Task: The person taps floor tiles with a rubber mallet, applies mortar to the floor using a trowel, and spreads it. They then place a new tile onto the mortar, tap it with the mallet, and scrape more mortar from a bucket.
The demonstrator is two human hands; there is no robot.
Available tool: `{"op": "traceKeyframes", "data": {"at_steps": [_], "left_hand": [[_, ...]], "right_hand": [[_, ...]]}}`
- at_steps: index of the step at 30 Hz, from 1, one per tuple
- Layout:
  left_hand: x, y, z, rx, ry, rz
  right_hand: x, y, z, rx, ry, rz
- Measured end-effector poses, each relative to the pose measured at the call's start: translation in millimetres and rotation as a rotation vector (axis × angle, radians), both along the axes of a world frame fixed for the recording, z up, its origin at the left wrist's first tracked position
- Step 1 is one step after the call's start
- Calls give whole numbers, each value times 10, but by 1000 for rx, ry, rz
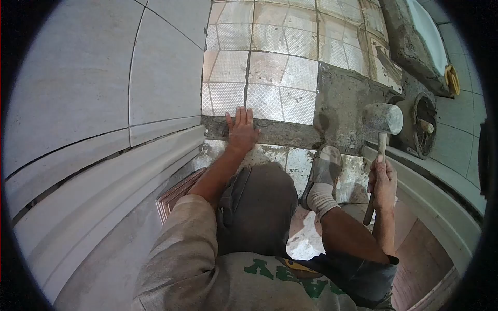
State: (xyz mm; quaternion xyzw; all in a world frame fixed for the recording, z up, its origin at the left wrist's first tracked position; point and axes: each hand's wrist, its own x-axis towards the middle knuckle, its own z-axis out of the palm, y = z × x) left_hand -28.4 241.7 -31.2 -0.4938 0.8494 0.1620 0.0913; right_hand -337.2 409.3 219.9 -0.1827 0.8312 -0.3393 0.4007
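Note:
My left hand [243,130] lies with its fingers spread, the fingertips on the front edge of the patterned floor tiles [265,101], at the joint between two of them. A strip of grey mortar [290,133] runs along that edge under the palm. At the right, my right hand [383,181] is wrapped round the wooden handle of a mallet [384,118]. The mallet's pale, dirty head is raised over the mortar bed [340,111], above and apart from the tiles.
A bucket [424,127] stands right of the mallet. Behind it are a rough ledge [415,52] and a yellow sponge-like item [452,79]. Stacked tiles [179,193] lean at the left. My sandalled foot [326,171] stands at the mortar's edge, between white door frames.

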Motion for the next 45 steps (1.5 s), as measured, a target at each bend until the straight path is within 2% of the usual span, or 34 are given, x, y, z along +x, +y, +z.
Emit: {"op": "traceKeyframes", "data": {"at_steps": [3, 14, 25, 31, 36, 39, 40, 42, 43, 45], "left_hand": [[11, -15, -24, 111, -10, 37], [-5, -20, -52, 106, -50, -39], [-44, -43, 40, 143, -79, -40], [-24, -37, 54, 122, -35, -35], [-6, -2, 65, 61, 144, -168], [-10, -60, 45, 24, 153, -86], [16, -116, 69, 30, 157, -93], [52, -276, 88, 34, 131, 75], [194, -368, -58, -32, 288, 66], [193, -515, 289, -19, 383, 154]], "right_hand": [[42, -44, -72, 8, -24, -2], [-18, -17, -303, 1, -112, -3], [32, -92, -285, 52, -122, 30], [30, -76, -305, 57, -112, 40], [46, -60, -328, 77, -94, -7], [-28, 4, -346, 86, -120, -1], [-50, 34, -347, 118, -75, 23], [-174, 206, -346, 219, 105, 121], [-181, 239, -255, 276, 159, 153], [-348, 451, -205, 410, 344, 379]]}}
